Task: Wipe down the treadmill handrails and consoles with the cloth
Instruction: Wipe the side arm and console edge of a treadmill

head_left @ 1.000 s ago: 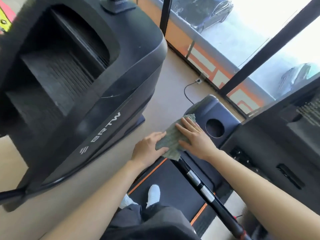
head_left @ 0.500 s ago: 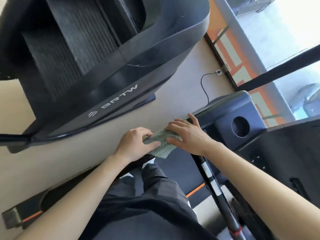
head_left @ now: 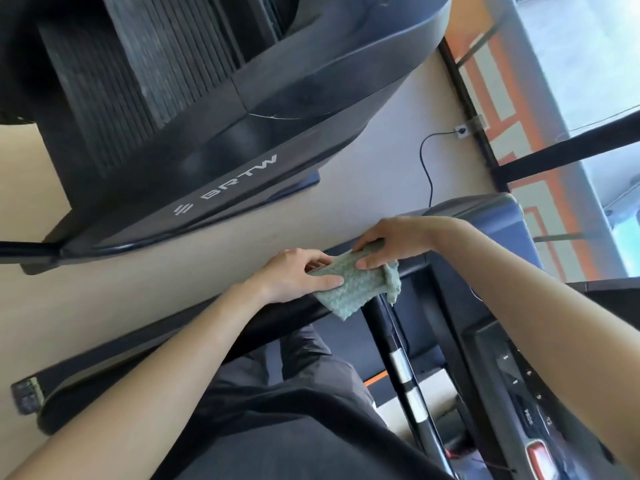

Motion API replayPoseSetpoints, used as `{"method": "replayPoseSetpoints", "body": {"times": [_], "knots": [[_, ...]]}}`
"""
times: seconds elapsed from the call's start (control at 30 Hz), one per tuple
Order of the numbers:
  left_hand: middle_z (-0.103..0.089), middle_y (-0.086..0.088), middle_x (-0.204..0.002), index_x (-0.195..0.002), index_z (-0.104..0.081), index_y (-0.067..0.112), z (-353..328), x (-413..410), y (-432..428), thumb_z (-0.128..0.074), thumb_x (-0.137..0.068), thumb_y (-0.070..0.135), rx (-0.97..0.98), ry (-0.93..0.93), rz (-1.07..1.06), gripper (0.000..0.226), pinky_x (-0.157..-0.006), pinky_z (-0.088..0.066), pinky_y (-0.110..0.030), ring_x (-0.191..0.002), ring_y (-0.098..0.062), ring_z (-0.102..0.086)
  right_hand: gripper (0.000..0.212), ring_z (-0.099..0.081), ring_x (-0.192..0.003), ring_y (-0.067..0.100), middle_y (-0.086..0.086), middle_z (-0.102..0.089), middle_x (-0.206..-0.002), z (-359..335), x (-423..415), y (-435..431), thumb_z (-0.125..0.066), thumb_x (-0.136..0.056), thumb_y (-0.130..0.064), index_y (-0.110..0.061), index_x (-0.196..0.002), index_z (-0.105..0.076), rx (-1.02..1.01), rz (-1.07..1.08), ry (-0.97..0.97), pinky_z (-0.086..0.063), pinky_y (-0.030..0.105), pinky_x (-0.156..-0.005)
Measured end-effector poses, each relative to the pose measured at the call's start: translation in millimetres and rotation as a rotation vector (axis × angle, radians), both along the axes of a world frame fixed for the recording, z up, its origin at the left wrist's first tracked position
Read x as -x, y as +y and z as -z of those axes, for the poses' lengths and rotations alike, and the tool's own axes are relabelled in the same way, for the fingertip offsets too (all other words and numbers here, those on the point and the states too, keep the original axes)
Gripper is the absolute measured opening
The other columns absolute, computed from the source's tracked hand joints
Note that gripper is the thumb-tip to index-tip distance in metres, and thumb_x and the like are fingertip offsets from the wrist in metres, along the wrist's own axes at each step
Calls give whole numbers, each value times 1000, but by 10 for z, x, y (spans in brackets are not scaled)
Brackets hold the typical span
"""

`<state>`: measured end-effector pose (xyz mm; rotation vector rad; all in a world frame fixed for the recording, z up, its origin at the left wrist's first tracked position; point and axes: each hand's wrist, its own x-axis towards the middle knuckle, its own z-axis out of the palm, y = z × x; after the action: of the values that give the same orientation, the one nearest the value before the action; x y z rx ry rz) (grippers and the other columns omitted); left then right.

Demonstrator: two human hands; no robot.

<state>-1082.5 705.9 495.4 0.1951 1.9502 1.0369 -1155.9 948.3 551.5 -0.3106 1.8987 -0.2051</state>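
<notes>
A grey-green cloth (head_left: 356, 282) is draped over the black treadmill handrail where the side rail (head_left: 166, 344) meets the front bar. My left hand (head_left: 298, 277) pinches the cloth's left end, thumb on top. At the cloth's upper right edge my right hand (head_left: 391, 242) grips it with curled fingers. A black grip bar with silver sensor bands (head_left: 403, 372) runs down from under the cloth. The console (head_left: 530, 393) with buttons and a red stop key sits at the lower right, under my right forearm.
A large black BRTW stair machine (head_left: 221, 109) fills the upper left, across a strip of beige floor. A power cable (head_left: 429, 161) runs to a wall socket by the window frame. My dark trousers stand on the treadmill deck below.
The view has swung left and down. The cloth went from flat under my right palm to held at both ends, and both hands shifted along the rail toward me.
</notes>
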Motion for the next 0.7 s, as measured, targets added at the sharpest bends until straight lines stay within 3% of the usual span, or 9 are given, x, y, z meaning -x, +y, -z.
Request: {"method": "replayPoseSetpoints", "body": {"times": [0.1, 0.2, 0.27, 0.43, 0.57, 0.7], "knots": [[-67, 28, -106, -101, -62, 56, 47, 128, 83, -79, -77, 60, -38, -90, 0, 29, -93, -47, -17, -104, 9, -61, 65, -54, -117, 11, -18, -60, -128, 52, 208, 61, -61, -80, -75, -41, -135, -60, -14, -78, -97, -38, 36, -107], [-67, 28, -108, -117, -69, 43, 92, 232, 116, -81, -78, 54, -75, -177, 24, 43, -81, -40, -4, -97, 20, -58, 75, -52, -120, 10, -21, -59, -128, 88, 343, 97, -58, -71, -81, -43, -136, -59, -29, -123, -190, -34, 38, -111], [-68, 26, -114, -125, -68, 37, 112, 275, 117, -81, -78, 52, -96, -209, 50, 51, -86, -40, -6, -103, 18, -59, 75, -54, -121, 11, -21, -60, -129, 126, 381, 96, -60, -68, -81, -44, -134, -60, -33, -117, -231, -33, 38, -112], [-70, 26, -119, -130, -67, 37, 147, 261, 18, -80, -71, 63, -96, -234, 74, 66, -105, -42, -21, -115, 8, -60, 58, -57, -117, 8, -20, -64, -125, 193, 382, 23, -66, -81, -67, -39, -132, -64, 15, -77, -290, -34, 33, -111], [-68, 24, -123, -133, -66, 36, 163, 175, -216, -78, -66, 75, -36, -220, 94, 78, -111, -43, -29, -116, 5, -59, 58, -58, -114, 4, -19, -66, -123, 202, 294, -157, -65, -81, -67, -37, -131, -65, 52, -62, -320, -36, 32, -110], [-66, 23, -126, -132, -65, 37, 119, 10, -536, -75, -62, 80, 6, -235, 68, 83, -110, -42, -27, -118, 3, -58, 60, -57, -115, 4, -22, -65, -122, 213, 182, -471, -62, -79, -73, -42, -130, -64, 79, -101, -322, -33, 34, -110]]}}
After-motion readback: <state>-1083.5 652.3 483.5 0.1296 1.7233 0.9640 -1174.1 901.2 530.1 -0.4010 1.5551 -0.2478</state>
